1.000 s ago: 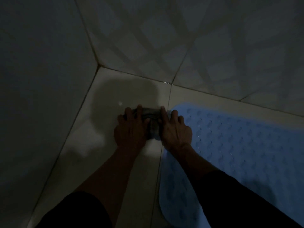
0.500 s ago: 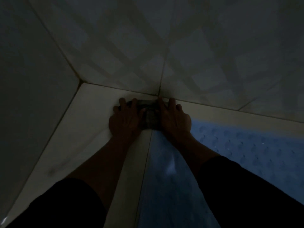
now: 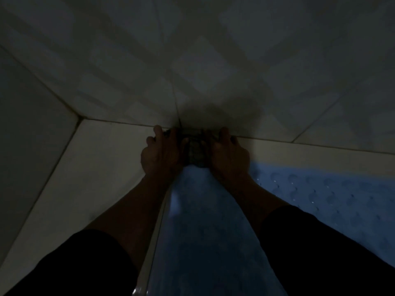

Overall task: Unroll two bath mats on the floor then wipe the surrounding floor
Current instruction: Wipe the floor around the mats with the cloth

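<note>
The blue bath mat [image 3: 320,201] lies flat and unrolled on the pale floor tiles [image 3: 102,159], its dimpled face up, with its far edge near the foot of the wall and its near part running down under the forearms; only this one mat shows, and whether a second lies out of view cannot be told. With the mat down, the work in hand looks to be the wiping, and that explains the dark checked cloth [image 3: 195,151] bunched on the floor just past the mat's far corner, pushed right up to where floor meets wall. The left hand [image 3: 160,152] and the right hand [image 3: 229,154] sit on either side of the cloth, palms down, fingers extended forward over its edges and pressing it to the tile rather than pinching it; the fingertips reach the joint at the wall's base. Two hands side by side give broad, even pressure, which suits scrubbing along a seam where dirt gathers. In the dim light it is hard to say whether the thumbs tuck under the cloth. The cloth's near edge seems to touch or slightly overlap the mat's corner. The patterned wall tiles [image 3: 213,60] rise beyond, and a side wall [image 3: 25,124] closes the corner at left. Dark sleeves [image 3: 92,263] cover both upper forearms.
</note>
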The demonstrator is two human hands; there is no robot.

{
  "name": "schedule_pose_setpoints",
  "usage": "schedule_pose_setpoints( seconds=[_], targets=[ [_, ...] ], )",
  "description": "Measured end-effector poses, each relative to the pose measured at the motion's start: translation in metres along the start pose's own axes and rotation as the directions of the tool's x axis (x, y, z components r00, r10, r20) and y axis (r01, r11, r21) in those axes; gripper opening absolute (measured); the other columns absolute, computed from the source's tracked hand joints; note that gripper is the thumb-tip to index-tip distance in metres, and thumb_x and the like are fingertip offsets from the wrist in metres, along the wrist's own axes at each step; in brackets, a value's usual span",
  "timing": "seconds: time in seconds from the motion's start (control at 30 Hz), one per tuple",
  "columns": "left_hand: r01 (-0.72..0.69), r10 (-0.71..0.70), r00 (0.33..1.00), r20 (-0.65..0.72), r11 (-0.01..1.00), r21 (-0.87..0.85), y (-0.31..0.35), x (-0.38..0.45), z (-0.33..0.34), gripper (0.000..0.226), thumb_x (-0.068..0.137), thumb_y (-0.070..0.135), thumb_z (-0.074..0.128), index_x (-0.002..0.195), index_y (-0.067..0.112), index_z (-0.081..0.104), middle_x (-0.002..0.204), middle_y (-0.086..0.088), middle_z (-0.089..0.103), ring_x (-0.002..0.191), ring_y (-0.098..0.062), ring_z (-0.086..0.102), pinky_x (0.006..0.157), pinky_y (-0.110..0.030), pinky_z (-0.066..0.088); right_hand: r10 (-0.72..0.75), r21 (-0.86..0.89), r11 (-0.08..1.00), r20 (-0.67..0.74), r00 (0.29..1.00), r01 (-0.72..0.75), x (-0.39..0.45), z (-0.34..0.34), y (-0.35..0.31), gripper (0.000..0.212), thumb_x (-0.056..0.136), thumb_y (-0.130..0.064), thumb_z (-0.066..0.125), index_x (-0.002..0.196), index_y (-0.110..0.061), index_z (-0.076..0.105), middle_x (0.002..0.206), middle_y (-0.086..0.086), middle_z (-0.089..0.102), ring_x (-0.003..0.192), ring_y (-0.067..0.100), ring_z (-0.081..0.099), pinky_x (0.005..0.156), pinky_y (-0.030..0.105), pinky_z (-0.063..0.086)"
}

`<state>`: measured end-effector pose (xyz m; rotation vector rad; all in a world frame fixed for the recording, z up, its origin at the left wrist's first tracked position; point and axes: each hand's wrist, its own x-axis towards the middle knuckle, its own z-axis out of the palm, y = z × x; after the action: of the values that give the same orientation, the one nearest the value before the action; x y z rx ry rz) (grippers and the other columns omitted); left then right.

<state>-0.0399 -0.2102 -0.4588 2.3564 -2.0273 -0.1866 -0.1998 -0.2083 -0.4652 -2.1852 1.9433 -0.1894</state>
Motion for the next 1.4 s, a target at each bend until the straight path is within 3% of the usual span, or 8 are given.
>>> schedule_pose_setpoints(
  seconds=[0.2,0.33,0.6,0.77,0.87,1.0,1.13,1.4],
  targets=[
    [-0.025,0.025,1.0,0.01,1.0,-0.005,0.031,-0.005,-0.002,0.049,0.098,0.063,0.033,0.132,0.03,0.046,0.133,-0.013,0.038,0.104,-0.04,0.052,0.065,-0.04,0.037,0.004,-0.014,1.0,-0.02,1.0,-0.004,-0.006,-0.011,0.033,0.046,0.103,-0.05,0.031,0.148,-0.038,0.035,0.149,0.01,0.034,0.12,0.036,0.049,0.078,0.043,0.05],
    [-0.04,0.04,0.999,0.03,0.999,0.009,0.052,-0.01,-0.002,0.048,0.098,0.063,0.033,0.131,0.029,0.045,0.132,-0.013,0.038,0.106,-0.04,0.051,0.066,-0.04,0.036,0.002,0.024,1.0,-0.065,0.998,0.0,-0.013,-0.014,0.052,0.044,0.101,-0.047,0.04,0.143,-0.036,0.044,0.145,0.01,0.041,0.115,0.038,0.053,0.074,0.043,0.051],
    [-0.098,0.098,0.995,0.003,0.991,0.092,0.101,-0.023,0.003,0.048,0.1,0.06,0.029,0.127,0.025,0.047,0.131,-0.015,0.042,0.102,-0.04,0.055,0.064,-0.039,0.037,0.043,0.059,0.998,-0.066,0.997,-0.039,-0.027,-0.025,0.098,0.045,0.103,-0.046,0.036,0.146,-0.035,0.04,0.144,0.012,0.038,0.118,0.038,0.049,0.074,0.043,0.048],
    [-0.118,0.116,0.993,0.024,0.986,0.115,0.133,-0.031,0.006,0.049,0.1,0.062,0.027,0.128,0.025,0.045,0.13,-0.015,0.04,0.101,-0.04,0.054,0.064,-0.039,0.036,0.076,0.041,0.996,-0.064,0.995,-0.073,-0.034,-0.023,0.129,0.041,0.098,-0.04,0.051,0.138,-0.035,0.051,0.141,0.016,0.047,0.103,0.04,0.058,0.065,0.042,0.05],
    [-0.117,0.116,0.993,0.014,0.985,0.128,0.153,-0.038,0.007,0.049,0.1,0.062,0.028,0.128,0.025,0.045,0.128,-0.015,0.04,0.1,-0.041,0.054,0.064,-0.039,0.036,0.096,-0.028,0.995,-0.089,0.991,-0.099,-0.039,-0.024,0.149,0.039,0.086,-0.039,0.07,0.124,-0.034,0.065,0.125,0.016,0.062,0.082,0.037,0.066,0.05,0.035,0.05],
    [-0.101,0.098,0.995,0.032,0.986,0.132,0.182,-0.044,0.01,0.048,0.1,0.061,0.029,0.128,0.025,0.044,0.129,-0.015,0.039,0.101,-0.042,0.053,0.065,-0.04,0.037,0.088,0.005,0.996,-0.05,0.995,-0.088,-0.047,-0.032,0.171,0.036,0.091,-0.04,0.062,0.126,-0.031,0.063,0.125,0.014,0.06,0.086,0.038,0.064,0.053,0.037,0.05],
    [-0.071,0.065,0.997,0.048,0.987,0.146,0.206,-0.05,0.011,0.048,0.1,0.061,0.028,0.128,0.025,0.043,0.13,-0.015,0.038,0.101,-0.041,0.053,0.065,-0.041,0.038,0.116,-0.005,0.993,-0.185,0.976,-0.119,-0.052,-0.032,0.191,0.028,0.073,-0.035,0.08,0.1,-0.027,0.074,0.106,0.008,0.069,0.065,0.029,0.063,0.042,0.026,0.038],
    [-0.024,0.012,0.998,0.067,0.984,0.176,0.242,-0.065,0.009,0.046,0.1,0.06,0.028,0.127,0.025,0.043,0.13,-0.013,0.037,0.105,-0.04,0.052,0.064,-0.04,0.038,0.167,0.014,0.986,-0.062,0.984,-0.166,-0.06,-0.041,0.211,0.033,0.086,-0.037,0.068,0.118,-0.035,0.064,0.122,0.01,0.062,0.086,0.032,0.064,0.047,0.031,0.04]
  ],
)
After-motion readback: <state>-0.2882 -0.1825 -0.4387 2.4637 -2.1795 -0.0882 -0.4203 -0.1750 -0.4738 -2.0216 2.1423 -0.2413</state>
